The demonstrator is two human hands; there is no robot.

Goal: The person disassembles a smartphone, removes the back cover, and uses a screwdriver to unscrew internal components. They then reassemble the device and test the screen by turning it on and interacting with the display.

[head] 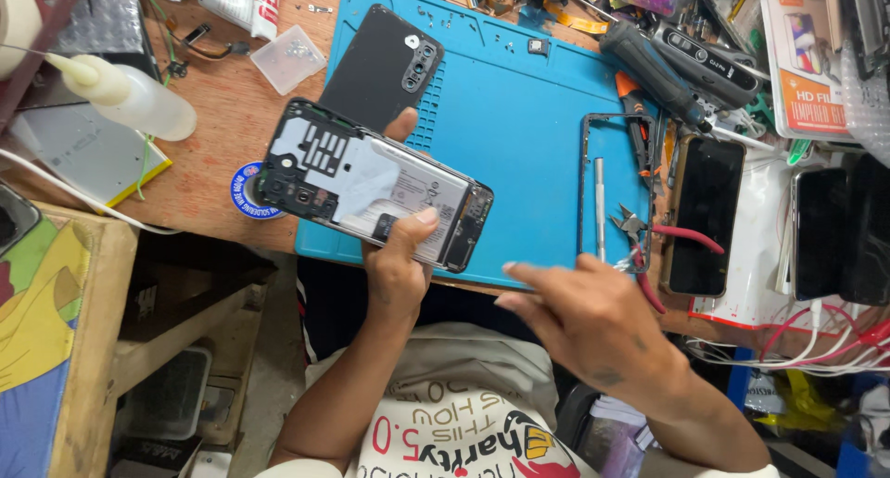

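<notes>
My left hand (400, 260) holds an opened smartphone (371, 186) with its back cover off, showing the battery and circuit boards, above the blue work mat (519, 135). The thumb rests on the lower edge and a fingertip shows at the top edge. The black back cover (380, 68) lies on the mat behind it. My right hand (593, 316) hovers at the mat's near edge, fingers loosely apart, holding nothing, close to a metal pry tool (600, 209) and red-handled cutters (649, 242).
A thin phone frame (586, 163) lies on the mat's right side. Dark phones (705, 214) and cables crowd the right. An electric screwdriver (654, 70), a squeeze bottle (130, 93), a small clear tray (289, 59) and a tape roll (246, 192) stand around.
</notes>
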